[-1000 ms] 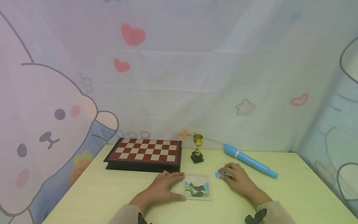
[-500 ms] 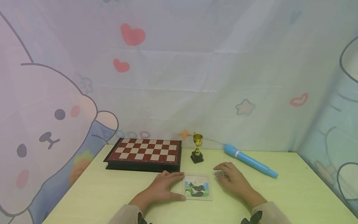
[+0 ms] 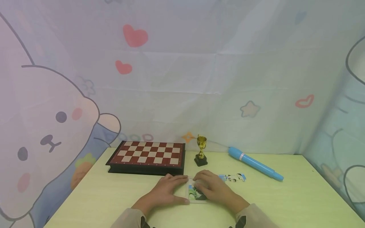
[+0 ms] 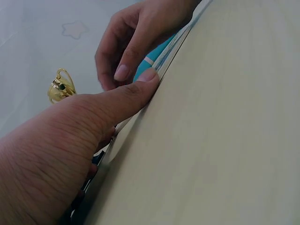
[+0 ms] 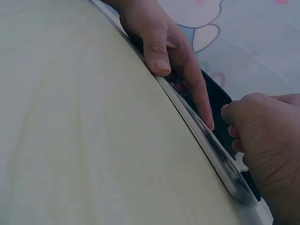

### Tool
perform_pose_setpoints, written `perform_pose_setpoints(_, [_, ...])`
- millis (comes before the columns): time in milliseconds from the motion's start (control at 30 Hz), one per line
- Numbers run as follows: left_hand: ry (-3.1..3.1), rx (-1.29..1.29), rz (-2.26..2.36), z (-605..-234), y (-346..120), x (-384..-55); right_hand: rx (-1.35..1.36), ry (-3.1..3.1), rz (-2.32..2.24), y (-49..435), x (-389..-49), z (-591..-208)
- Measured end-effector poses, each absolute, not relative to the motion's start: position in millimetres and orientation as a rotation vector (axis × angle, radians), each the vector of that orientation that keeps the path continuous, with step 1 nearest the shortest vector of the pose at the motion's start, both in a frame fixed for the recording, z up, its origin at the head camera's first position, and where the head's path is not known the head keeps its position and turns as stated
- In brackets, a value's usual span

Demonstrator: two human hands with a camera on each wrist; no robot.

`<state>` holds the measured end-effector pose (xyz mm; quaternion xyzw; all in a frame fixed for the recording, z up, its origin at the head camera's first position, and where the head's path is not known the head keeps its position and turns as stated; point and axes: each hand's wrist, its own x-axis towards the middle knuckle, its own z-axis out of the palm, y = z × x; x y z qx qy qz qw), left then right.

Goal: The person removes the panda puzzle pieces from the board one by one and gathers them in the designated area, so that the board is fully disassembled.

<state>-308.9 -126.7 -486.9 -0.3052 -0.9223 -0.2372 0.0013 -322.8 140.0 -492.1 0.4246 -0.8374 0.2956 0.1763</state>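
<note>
Pale table (image 3: 285,199), cartoon curtain (image 3: 182,79) behind. Puzzle frame (image 3: 196,202) lies between my hands: left hand (image 3: 164,191), fingers straight, touching its left edge; right hand (image 3: 215,188), fingers bent, over its right part (can't tell if they're pinching anything). Uneven pressing could skid it or buckle its picture (image 3: 193,193); a careless sideways brush could scatter loose pieces (image 3: 234,177) right of it.

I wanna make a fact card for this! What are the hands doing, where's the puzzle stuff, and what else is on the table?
Left hand: touches the left side of the white frame
Right hand: over the frame's right part; whether it holds a piece is hidden
Panda picture: inside the frame, partly covered
Loose pieces: on the table, beyond the right hand
Further back: checkered board, gold trophy, blue pen-shaped thing
</note>
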Motion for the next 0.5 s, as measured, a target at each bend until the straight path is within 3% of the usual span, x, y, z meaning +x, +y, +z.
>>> perform_pose_setpoints(500, [-2.873, -0.980, -0.721, -484.9, -127.5, -308.2, 1.197, -2.451, 0.880, 133.7, -321.9, -497.1])
